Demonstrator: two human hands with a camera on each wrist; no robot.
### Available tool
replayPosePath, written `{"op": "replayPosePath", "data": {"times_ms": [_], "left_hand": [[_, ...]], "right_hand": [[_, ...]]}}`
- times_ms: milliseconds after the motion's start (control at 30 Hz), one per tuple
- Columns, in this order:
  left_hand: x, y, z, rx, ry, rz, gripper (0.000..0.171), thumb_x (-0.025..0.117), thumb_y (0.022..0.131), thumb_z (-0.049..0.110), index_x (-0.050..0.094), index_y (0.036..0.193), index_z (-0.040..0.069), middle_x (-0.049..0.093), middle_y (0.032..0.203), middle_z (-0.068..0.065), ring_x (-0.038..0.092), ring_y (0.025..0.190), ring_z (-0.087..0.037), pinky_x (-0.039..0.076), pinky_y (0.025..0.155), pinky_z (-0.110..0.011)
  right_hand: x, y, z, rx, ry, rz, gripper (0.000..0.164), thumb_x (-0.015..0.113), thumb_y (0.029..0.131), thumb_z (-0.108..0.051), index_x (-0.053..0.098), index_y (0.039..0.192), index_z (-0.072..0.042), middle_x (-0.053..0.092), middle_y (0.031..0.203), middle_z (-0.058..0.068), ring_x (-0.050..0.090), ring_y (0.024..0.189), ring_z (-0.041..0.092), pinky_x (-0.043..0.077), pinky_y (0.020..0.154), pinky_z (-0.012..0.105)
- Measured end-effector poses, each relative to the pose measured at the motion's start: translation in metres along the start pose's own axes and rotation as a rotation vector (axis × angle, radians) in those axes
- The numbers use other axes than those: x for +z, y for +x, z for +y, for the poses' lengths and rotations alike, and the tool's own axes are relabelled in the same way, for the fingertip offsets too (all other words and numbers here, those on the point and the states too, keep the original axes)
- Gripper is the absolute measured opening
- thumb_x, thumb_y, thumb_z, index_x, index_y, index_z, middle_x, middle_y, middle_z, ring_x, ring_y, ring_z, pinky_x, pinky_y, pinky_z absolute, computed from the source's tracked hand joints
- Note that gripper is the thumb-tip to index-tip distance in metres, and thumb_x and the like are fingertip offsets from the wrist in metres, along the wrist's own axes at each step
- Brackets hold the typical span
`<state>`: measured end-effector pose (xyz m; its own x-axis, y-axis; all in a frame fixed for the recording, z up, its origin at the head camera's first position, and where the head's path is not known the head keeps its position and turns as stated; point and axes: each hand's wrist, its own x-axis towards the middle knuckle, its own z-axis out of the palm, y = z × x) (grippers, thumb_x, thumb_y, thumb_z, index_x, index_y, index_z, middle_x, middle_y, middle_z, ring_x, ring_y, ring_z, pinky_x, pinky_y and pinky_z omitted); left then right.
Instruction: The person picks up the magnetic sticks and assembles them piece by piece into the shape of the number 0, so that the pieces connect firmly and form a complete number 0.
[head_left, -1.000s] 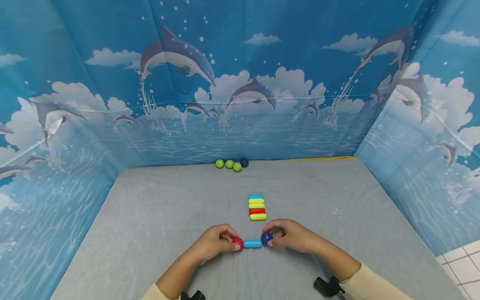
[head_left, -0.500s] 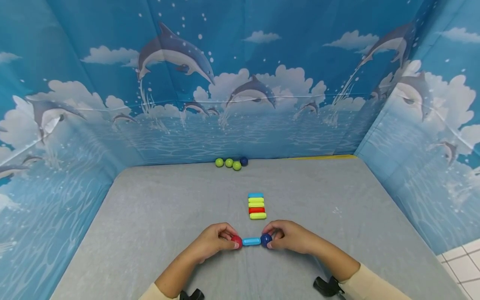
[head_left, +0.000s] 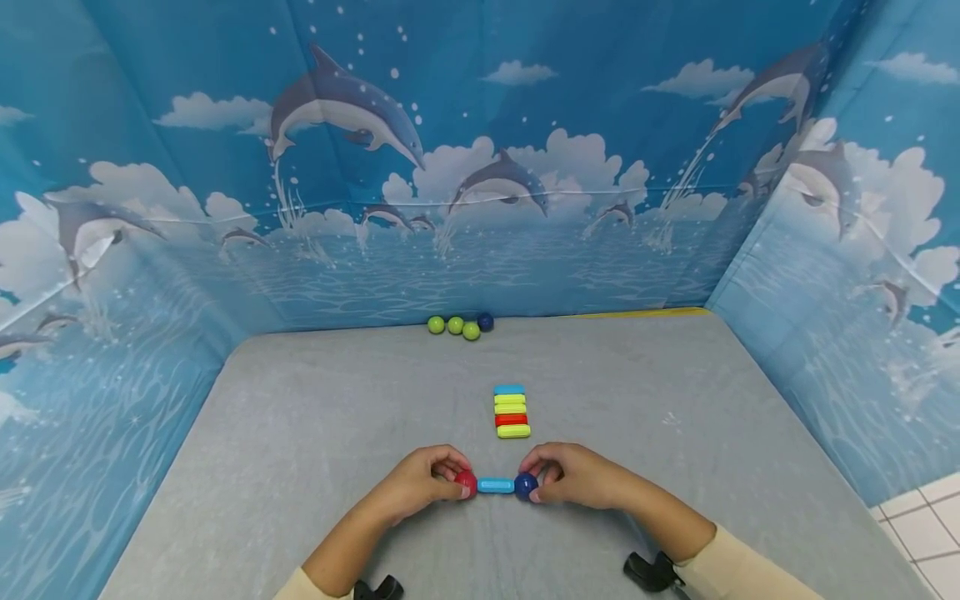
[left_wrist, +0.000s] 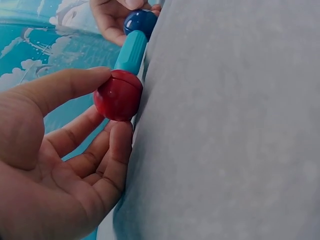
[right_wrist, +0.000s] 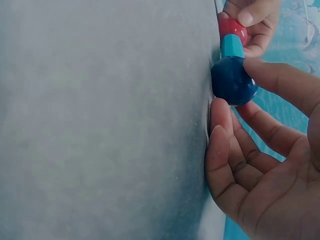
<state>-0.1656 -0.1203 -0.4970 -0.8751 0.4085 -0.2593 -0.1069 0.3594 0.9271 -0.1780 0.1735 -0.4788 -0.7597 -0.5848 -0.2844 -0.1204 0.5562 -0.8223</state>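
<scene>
My left hand (head_left: 423, 483) pinches a glossy red ball (left_wrist: 119, 96) between thumb and fingers. Opposite it, my right hand (head_left: 573, 475) pinches a dark blue ball (right_wrist: 233, 80) the same way. Between the balls lies a light blue ridged rod (head_left: 496, 485), its ends meeting the red ball on the left and the dark blue ball on the right. All three form a straight line low over the grey surface. In the left wrist view the thumb rests on top of the red ball, with curled fingers beneath it.
Beyond the hands, a column of rods (head_left: 512, 410) in light blue, yellow and red lies side by side on the grey cloth (head_left: 337, 392). Green balls (head_left: 455, 326) and another dark blue ball (head_left: 486, 322) sit at the back edge, against a dolphin-printed curtain (head_left: 480, 250).
The gap between the rod and the dark blue ball has closed. Both hands, with the balls and rod, have shifted slightly left in the head view, which has also shifted a little.
</scene>
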Motion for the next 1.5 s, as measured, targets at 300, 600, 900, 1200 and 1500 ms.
{"op": "replayPosePath", "data": {"times_ms": [300,600,900,1200,1500], "left_hand": [[-0.001,0.002,-0.001,0.004,0.013,-0.039,0.029,0.083,0.08,0.012,0.072,0.107,0.008,0.066,0.094,-0.004,0.056,0.09,-0.018,0.048,0.075,-0.029],[-0.002,0.002,-0.002,-0.004,0.002,-0.042,0.028,0.082,0.08,0.011,0.072,0.106,0.007,0.066,0.093,-0.003,0.056,0.089,-0.017,0.047,0.073,-0.028],[-0.002,0.001,-0.002,-0.023,-0.008,-0.039,0.028,0.082,0.081,0.011,0.072,0.107,0.008,0.065,0.094,-0.004,0.056,0.09,-0.018,0.047,0.075,-0.03],[-0.002,0.002,-0.003,-0.029,-0.012,-0.032,0.029,0.083,0.08,0.012,0.073,0.107,0.009,0.066,0.095,-0.005,0.056,0.09,-0.018,0.047,0.075,-0.031],[-0.003,0.002,-0.003,-0.033,-0.02,-0.033,0.029,0.084,0.08,0.014,0.073,0.107,0.009,0.066,0.095,-0.004,0.056,0.091,-0.018,0.047,0.075,-0.03]], "right_hand": [[-0.009,0.007,-0.006,-0.05,-0.043,0.081,0.032,0.079,0.089,-0.023,0.069,0.116,-0.01,0.07,0.108,0.003,0.06,0.085,0.016,0.051,0.069,0.022],[-0.018,0.022,-0.007,-0.025,-0.064,0.229,0.028,0.077,0.09,-0.018,0.07,0.116,-0.011,0.068,0.11,0.006,0.06,0.086,0.017,0.053,0.065,0.026],[-0.026,0.037,-0.004,0.015,-0.077,0.279,0.023,0.075,0.09,-0.014,0.071,0.112,-0.011,0.068,0.108,0.006,0.06,0.085,0.016,0.052,0.067,0.029],[-0.026,0.048,0.001,0.025,-0.148,0.291,0.018,0.075,0.089,-0.01,0.073,0.107,-0.013,0.065,0.103,0.003,0.059,0.085,0.015,0.051,0.069,0.03],[-0.022,0.053,0.0,0.03,-0.222,0.298,0.012,0.077,0.087,-0.009,0.074,0.097,-0.015,0.065,0.092,-0.002,0.056,0.083,0.013,0.049,0.072,0.03]]}}
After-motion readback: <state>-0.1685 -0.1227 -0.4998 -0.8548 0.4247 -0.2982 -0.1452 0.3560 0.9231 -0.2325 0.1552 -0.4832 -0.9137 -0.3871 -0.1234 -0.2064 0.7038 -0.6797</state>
